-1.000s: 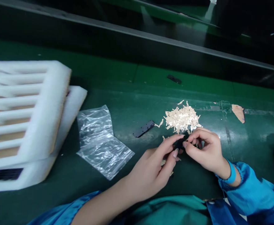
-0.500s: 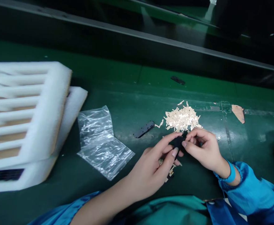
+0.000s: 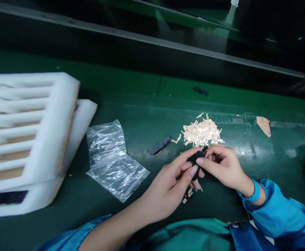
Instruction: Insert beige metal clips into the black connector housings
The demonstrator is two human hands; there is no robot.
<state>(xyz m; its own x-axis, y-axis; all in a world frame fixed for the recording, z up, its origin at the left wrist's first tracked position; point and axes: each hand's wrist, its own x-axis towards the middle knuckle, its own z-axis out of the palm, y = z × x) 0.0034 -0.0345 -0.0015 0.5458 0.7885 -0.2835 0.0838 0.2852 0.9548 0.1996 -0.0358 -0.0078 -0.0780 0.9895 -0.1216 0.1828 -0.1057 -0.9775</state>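
Between my two hands is a small black part [image 3: 197, 157], mostly covered by fingers. My left hand [image 3: 174, 183] grips it from the left, thumb on its near side. The thumb and fingertips of my right hand [image 3: 224, 165] are closed on its upper right end. Just beyond the hands lies a heap of small cream-coloured flat pieces [image 3: 202, 132]. A long black plate with small holes [image 3: 159, 145] rests left of the heap, one cream strip [image 3: 178, 139] beside its end. Several small pieces [image 3: 187, 197] lie under my left hand.
White foam trays with slots [image 3: 66, 122] are stacked at the left. A clear plastic bag [image 3: 116, 160] lies flat beside them. Farther back is another black piece [image 3: 200, 91], and a torn brown scrap [image 3: 264, 126] sits at the right. A rail [image 3: 152, 37] crosses behind the green table.
My right thumb has shifted left over the black part, which appears turned a little in my fingers. The view has moved slightly; the other things lie as before.
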